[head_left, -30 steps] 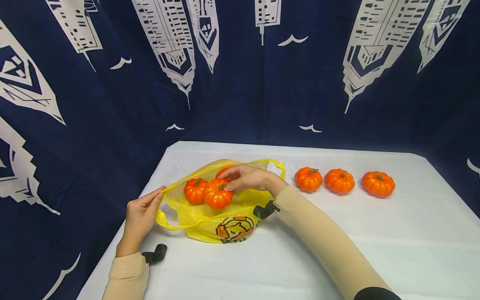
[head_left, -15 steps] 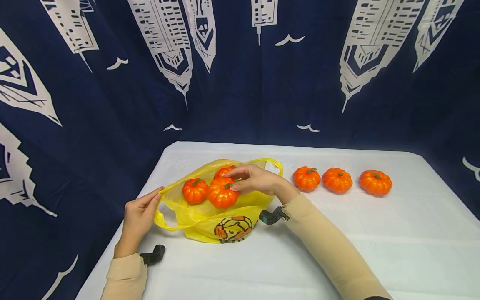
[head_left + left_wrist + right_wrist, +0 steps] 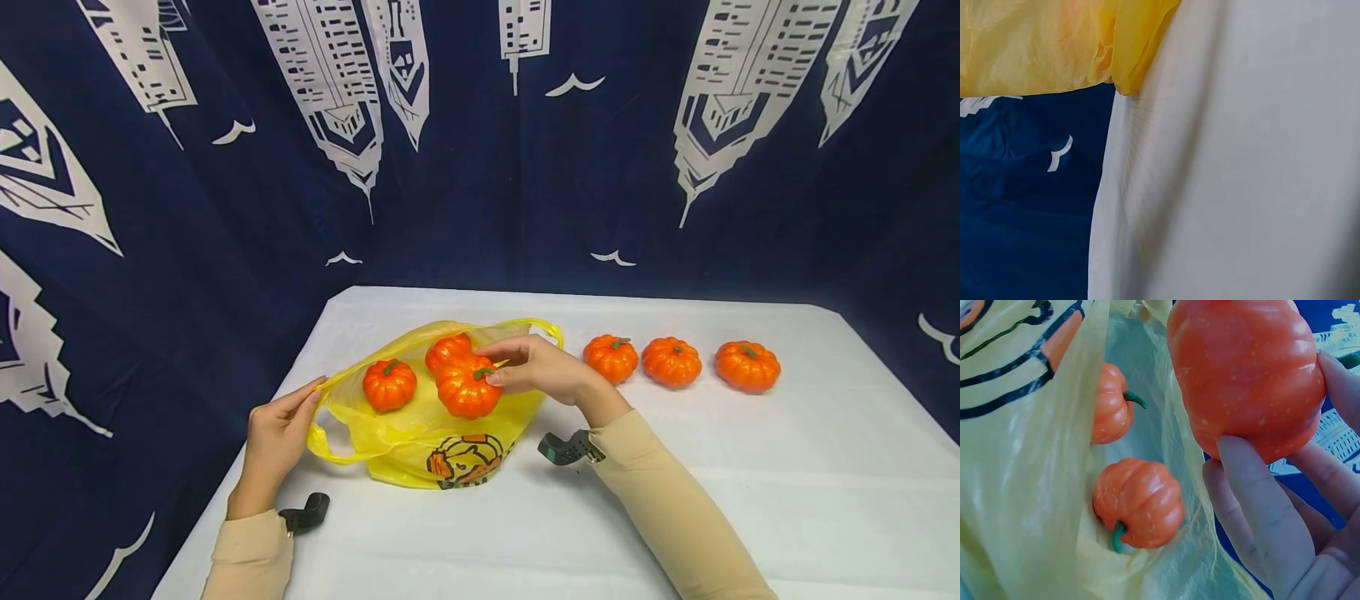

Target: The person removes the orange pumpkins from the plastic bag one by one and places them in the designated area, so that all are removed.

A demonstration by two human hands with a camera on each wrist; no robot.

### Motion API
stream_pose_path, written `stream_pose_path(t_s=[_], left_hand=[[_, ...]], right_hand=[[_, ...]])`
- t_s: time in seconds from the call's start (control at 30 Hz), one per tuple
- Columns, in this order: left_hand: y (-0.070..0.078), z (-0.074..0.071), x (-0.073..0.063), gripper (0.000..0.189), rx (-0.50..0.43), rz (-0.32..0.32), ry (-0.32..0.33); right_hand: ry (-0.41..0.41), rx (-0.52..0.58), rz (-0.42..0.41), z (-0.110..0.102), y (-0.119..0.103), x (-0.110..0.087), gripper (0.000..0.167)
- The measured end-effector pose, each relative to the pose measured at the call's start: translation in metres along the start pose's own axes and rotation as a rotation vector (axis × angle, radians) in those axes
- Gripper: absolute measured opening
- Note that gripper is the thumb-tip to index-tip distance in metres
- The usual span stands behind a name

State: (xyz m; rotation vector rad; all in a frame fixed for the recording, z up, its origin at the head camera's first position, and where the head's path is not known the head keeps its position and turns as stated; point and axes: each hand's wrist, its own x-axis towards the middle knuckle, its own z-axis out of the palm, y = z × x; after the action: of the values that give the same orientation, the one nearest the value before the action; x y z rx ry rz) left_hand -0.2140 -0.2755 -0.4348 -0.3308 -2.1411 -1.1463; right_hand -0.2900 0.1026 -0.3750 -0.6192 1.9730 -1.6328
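Observation:
My left hand (image 3: pixel 277 433) pinches the left rim of a yellow plastic bag (image 3: pixel 405 442) and keeps its mouth spread. Over that mouth, my right hand (image 3: pixel 546 368) grips a small orange pumpkin (image 3: pixel 467 392) with a green stem, thumb by the stem and fingers on the far side. Inside the bag lie two more pumpkins, one at the left (image 3: pixel 389 386) and one behind the held one (image 3: pixel 446 350). From the right wrist, the held pumpkin (image 3: pixel 1247 375) looms large beside the bag's opening. The left wrist view catches only a fold of the bag (image 3: pixel 1035 50), with the left hand out of sight.
Right of the bag, three more orange pumpkins stand in a row: a near one (image 3: pixel 611 360), a middle one (image 3: pixel 672 363) and a far-right one (image 3: pixel 747 367). They rest on a white-covered table (image 3: pixel 480 542). A dark blue patterned curtain (image 3: pixel 465 208) hangs behind and at the left.
My right hand has drawn the held pumpkin rightward across the bag's mouth, away from the left pumpkin, and the rear pumpkin shows more. The left hand keeps its place on the rim.

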Motion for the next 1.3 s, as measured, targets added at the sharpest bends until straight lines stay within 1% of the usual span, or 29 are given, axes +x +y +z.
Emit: stream_pose_path(t_s=[0.2,0.4,0.6,0.8,0.93,1.03,1.17,1.3], left_hand=[[0.000,0.001,-0.001,0.024,0.005,-0.002,0.001],[0.002,0.002,-0.002,0.023,0.002,0.006,0.006],[0.003,0.003,-0.002,0.023,-0.001,-0.005,0.006],[0.005,0.003,-0.002,0.024,-0.014,-0.005,0.018],[0.006,0.002,-0.002,0.024,-0.017,0.006,0.020],[0.006,0.002,-0.002,0.025,-0.019,0.015,0.026],[0.005,0.003,-0.003,0.025,-0.015,0.026,0.035],[0.005,0.005,-0.003,0.024,-0.007,0.032,0.034]], right_hand=[[0.032,0.044,-0.005,-0.005,0.008,-0.014,0.051],[0.052,0.037,-0.004,-0.012,0.012,-0.029,0.052],[0.065,0.023,-0.011,-0.020,0.012,-0.039,0.052],[0.032,0.002,-0.033,-0.034,0.011,-0.046,0.052],[0.013,0.001,-0.025,-0.044,0.011,-0.053,0.052],[-0.004,-0.010,-0.031,-0.052,0.013,-0.058,0.050],[-0.031,-0.038,-0.059,-0.065,0.018,-0.066,0.048],[-0.042,-0.043,-0.076,-0.079,0.024,-0.075,0.046]])
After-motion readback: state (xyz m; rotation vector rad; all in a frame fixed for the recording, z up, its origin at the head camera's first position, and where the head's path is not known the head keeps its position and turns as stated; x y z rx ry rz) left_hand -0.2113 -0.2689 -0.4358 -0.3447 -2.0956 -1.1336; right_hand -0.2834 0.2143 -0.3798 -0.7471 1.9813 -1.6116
